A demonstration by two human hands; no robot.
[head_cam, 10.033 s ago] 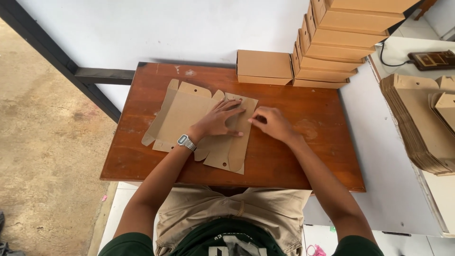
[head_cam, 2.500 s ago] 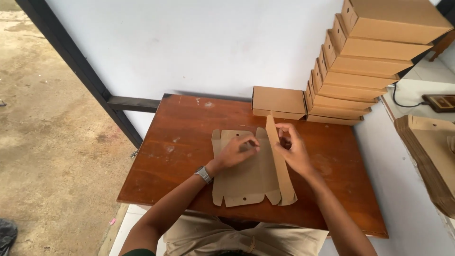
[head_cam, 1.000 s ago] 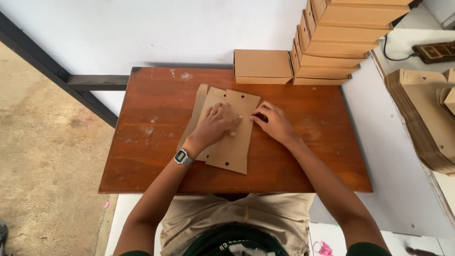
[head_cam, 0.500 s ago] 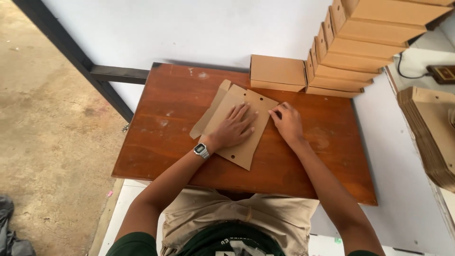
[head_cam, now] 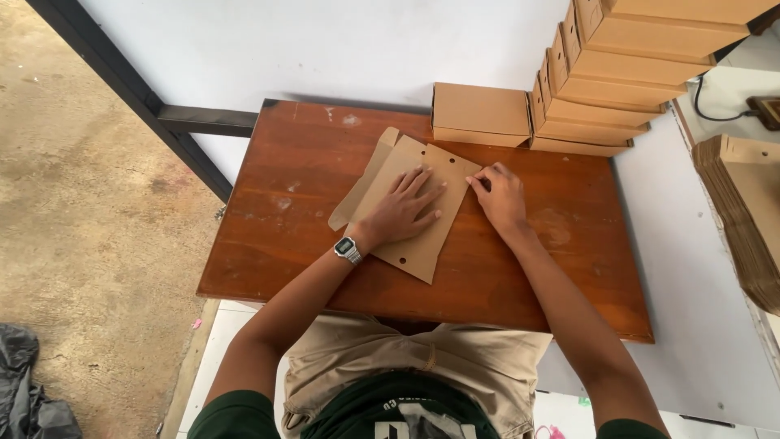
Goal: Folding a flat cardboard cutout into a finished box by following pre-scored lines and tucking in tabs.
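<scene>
A folded flat brown cardboard blank with small round holes lies tilted on the red-brown wooden table. My left hand, with a wristwatch on the wrist, presses flat on top of the blank, fingers spread. My right hand rests on the table at the blank's right edge, fingertips touching that edge near its upper corner. Neither hand holds anything.
A finished brown box stands at the table's back edge. A slanted stack of several like boxes rises at the back right. A pile of flat cardboard blanks lies on the white surface at right. A dark metal frame stands left.
Over ten seconds the open blank was folded over into a flat doubled piece. In the last second my hands stayed pressing on it; the view shifted slightly.
</scene>
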